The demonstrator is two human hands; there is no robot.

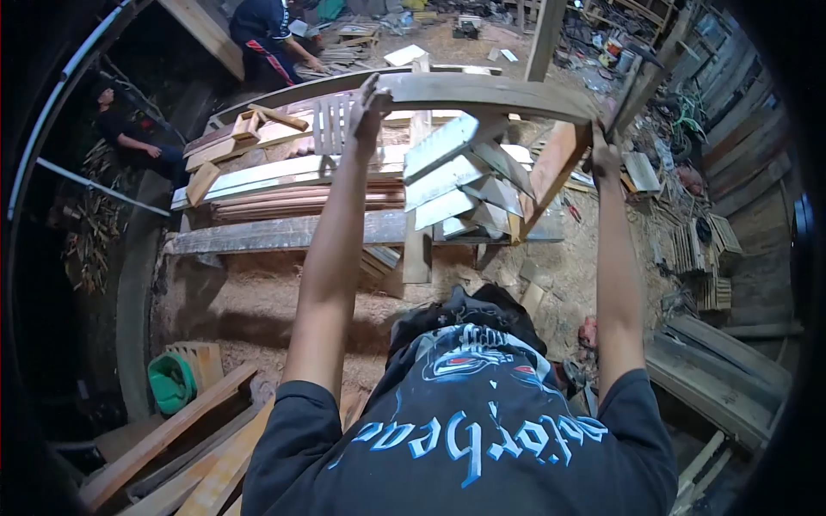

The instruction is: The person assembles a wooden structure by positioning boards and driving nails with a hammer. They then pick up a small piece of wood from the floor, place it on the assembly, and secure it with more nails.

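Both arms are stretched forward, with a long wooden board (490, 93) raised across the space between my hands. My left hand (370, 110) is closed at the board's left end, its fingers pointing up. At the other end, my right hand (606, 156) grips the board from the side; its fingers are partly hidden. Below the board, several short pale wood pieces (443, 159) with slanted ends overlap in a stack. A reddish-brown plank (551, 176) slopes down beside them, its top close to my right hand.
A workbench of long planks (284, 236) carries timber strips and a small wooden block (247, 126). One person (262, 39) bends over at the back; another person (129, 138) sits at left. A green bucket (172, 383) and beams (168, 434) lie at lower left. Red-handled pliers (570, 209) lie at right.
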